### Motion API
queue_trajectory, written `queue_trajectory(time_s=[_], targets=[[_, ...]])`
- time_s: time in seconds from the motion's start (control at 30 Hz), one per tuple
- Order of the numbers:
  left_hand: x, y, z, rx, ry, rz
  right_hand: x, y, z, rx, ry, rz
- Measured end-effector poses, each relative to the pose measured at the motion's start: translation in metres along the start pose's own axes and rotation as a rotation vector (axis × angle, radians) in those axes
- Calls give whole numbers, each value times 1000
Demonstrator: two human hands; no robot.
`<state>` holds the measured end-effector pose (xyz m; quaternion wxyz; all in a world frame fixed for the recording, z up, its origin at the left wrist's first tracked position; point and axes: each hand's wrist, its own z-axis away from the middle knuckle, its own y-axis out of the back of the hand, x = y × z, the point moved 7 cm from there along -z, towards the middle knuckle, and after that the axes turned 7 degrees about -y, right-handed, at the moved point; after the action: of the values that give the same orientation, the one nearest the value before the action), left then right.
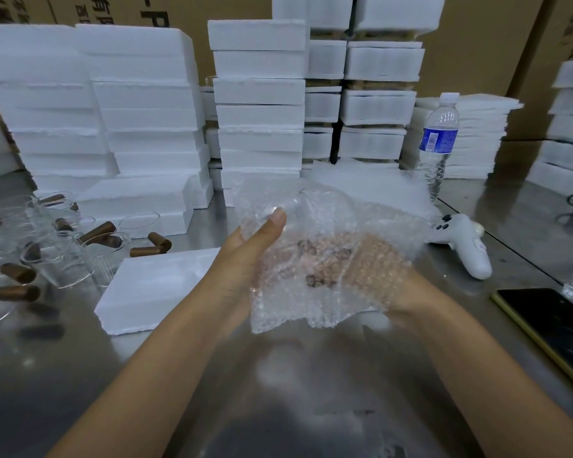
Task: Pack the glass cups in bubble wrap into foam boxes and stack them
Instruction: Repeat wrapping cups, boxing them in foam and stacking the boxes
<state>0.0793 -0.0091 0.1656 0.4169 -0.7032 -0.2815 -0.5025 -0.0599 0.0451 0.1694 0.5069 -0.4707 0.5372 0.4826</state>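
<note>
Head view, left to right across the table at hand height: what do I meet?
Glass cups with brown handles → foam box lying flat → left hand → bubble wrap it holds → white controller → dark phone.

Steel table [311,385] w/ cardboard cartons [477,44] behind.

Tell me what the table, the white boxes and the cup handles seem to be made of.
Table: likely stainless steel, brushed; it gives blurred grey reflections. Boxes: white foam, matte, with rough crumbly edges. Handles: brown, smooth, perhaps wood or plastic, unclear which.
</note>
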Motion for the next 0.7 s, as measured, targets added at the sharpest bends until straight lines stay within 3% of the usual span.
queue_trajectory(time_s=[0.1, 0.3, 0.4, 0.5, 0.6, 0.7], targets=[[-2, -2, 0, -3, 43, 191, -23, -9, 0, -44, 161, 37], [6, 8, -3, 116, -40, 527, -39, 10, -6, 159, 289, 72], [10, 13, -4, 144, -82, 580, -44, 8, 1, 142, 384, 296], [12, 14, -4, 120, -94, 654, -29, 6, -2, 103, 259, 585], [12, 16, -5, 137, -85, 663, -27, 15, -6, 205, 238, 524], [12, 16, -5, 146, -85, 650, -32, 33, -5, 335, 238, 292]])
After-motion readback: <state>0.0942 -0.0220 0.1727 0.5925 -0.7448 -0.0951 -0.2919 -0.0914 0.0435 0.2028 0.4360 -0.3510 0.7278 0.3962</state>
